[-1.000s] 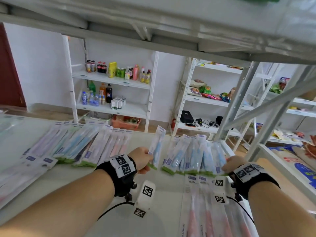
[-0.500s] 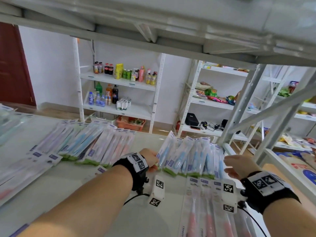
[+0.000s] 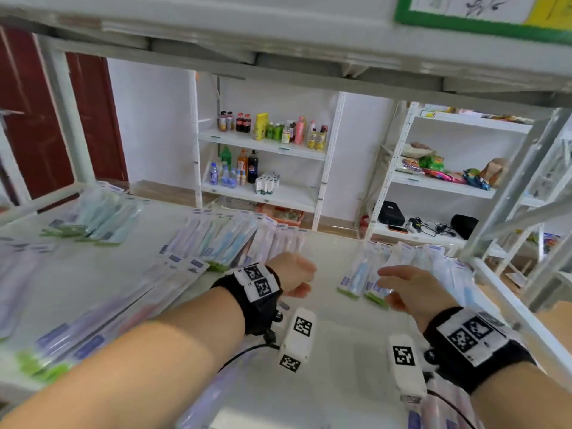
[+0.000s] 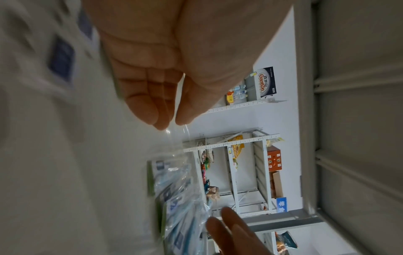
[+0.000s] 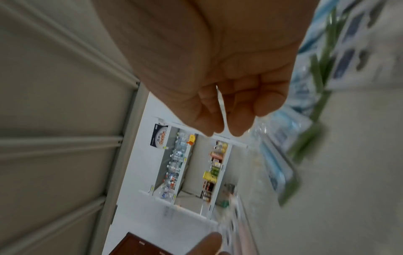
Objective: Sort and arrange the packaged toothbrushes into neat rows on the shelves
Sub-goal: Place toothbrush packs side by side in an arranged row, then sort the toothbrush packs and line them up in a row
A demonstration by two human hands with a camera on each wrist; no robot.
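- The left hand (image 3: 294,275) no longer holds a pack: a second ago it gripped a blue toothbrush pack by its lower end, and half a second ago it was laying it against the blue group. Now its grip is loosely curled and holds nothing, hanging over bare shelf (image 3: 325,397) between the two groups.
- The blue toothbrush packs (image 3: 356,274) lie in a fanned row at the right rear of the shelf, green ends toward the person.
- The right hand (image 3: 411,292) has come in over the near ends of that row; its fingers are relaxed and part-open, and whether they touch the packs I cannot tell.
- The mixed row of packs (image 3: 235,243) lies left of centre, apart from the blue row.
- Judgement: one more pack is sorted; squaring the blue row likely comes next.
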